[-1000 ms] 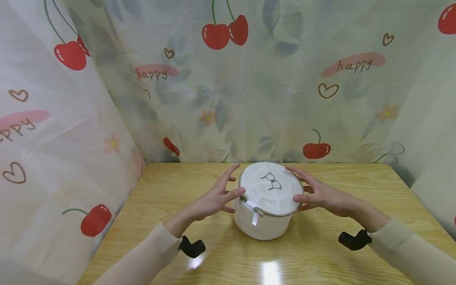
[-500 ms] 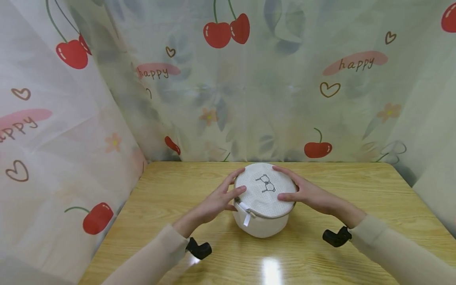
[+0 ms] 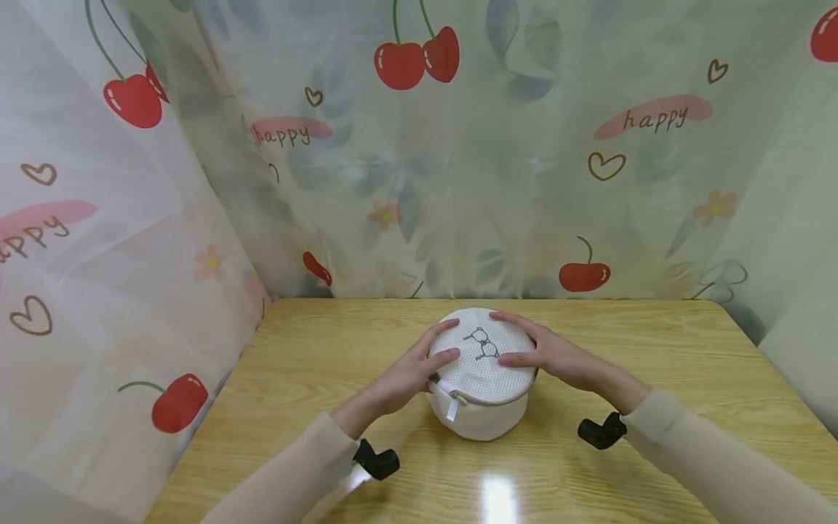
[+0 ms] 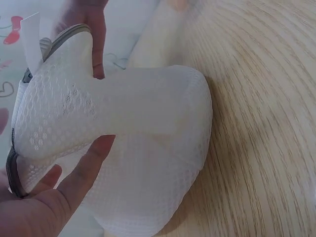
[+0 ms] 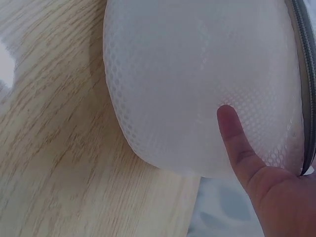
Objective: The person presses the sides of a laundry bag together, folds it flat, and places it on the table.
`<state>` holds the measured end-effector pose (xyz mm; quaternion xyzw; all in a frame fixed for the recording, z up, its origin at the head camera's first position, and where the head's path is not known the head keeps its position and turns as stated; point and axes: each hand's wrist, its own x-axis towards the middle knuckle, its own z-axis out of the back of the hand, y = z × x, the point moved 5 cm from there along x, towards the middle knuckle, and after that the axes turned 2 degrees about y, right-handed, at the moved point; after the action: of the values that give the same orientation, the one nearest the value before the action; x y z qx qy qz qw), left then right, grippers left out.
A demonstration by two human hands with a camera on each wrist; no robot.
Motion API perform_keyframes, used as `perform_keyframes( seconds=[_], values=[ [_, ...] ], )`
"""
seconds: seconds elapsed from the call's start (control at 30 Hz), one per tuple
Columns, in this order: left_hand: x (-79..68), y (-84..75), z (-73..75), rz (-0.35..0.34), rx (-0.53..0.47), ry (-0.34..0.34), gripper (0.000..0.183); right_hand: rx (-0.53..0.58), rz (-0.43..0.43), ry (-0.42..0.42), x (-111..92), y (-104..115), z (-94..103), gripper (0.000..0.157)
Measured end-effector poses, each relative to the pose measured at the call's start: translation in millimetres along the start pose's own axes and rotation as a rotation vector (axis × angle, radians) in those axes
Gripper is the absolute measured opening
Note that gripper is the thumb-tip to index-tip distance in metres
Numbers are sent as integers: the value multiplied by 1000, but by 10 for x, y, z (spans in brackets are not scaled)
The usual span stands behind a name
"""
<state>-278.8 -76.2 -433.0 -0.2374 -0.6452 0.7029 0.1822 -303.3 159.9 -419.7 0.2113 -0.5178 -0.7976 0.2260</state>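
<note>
A round white mesh laundry bag (image 3: 478, 418) with a zipped lid stands on the table, a dark line drawing (image 3: 483, 344) printed on its top. My left hand (image 3: 407, 375) grips its left rim, thumb and a finger over the lid. From the opposite side my right hand (image 3: 568, 360) holds the right rim in the same way. In the left wrist view, the mesh side (image 4: 148, 108) caves in near my fingers. One right-hand finger (image 5: 234, 133) presses into the mesh in the right wrist view. Near the front left of the lid hangs a white zipper tab (image 3: 452, 410).
The wood-grain table (image 3: 314, 349) extends around the bag on every side. Behind it and at the sides hangs a cherry-patterned curtain (image 3: 491, 182). A black wrist mount sits below each sleeve, the left mount (image 3: 378, 461) and the right mount (image 3: 601, 432).
Both hands have closed in on the bag, the right hand moving leftward most. The bag has shifted slightly left, its lid now narrower between the hands.
</note>
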Motion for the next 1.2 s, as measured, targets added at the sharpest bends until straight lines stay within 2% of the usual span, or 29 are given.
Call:
perform_keyframes(
  seconds=[0.23,0.5,0.6,0.83,0.9,1.07,1.2],
  values=[
    [33,22,-9,12,-14,-4,60,32,-18,-12,38,-46,-21,80],
    [24,19,66,32,61,-47,60,16,-25,-16,36,-27,15,81],
    [25,4,85,30,109,-48,61,-1,-23,-14,24,-9,35,80],
    [135,-64,256,31,282,-126,62,-16,-25,-13,-19,30,67,83],
    [200,-96,303,27,295,-107,63,-52,-33,-30,-52,49,79,85],
    [357,-151,387,14,322,2,63,-165,-40,-125,-224,145,55,90],
    [457,-177,412,3,358,62,60,-107,-71,-157,-404,218,-80,96]
  ],
)
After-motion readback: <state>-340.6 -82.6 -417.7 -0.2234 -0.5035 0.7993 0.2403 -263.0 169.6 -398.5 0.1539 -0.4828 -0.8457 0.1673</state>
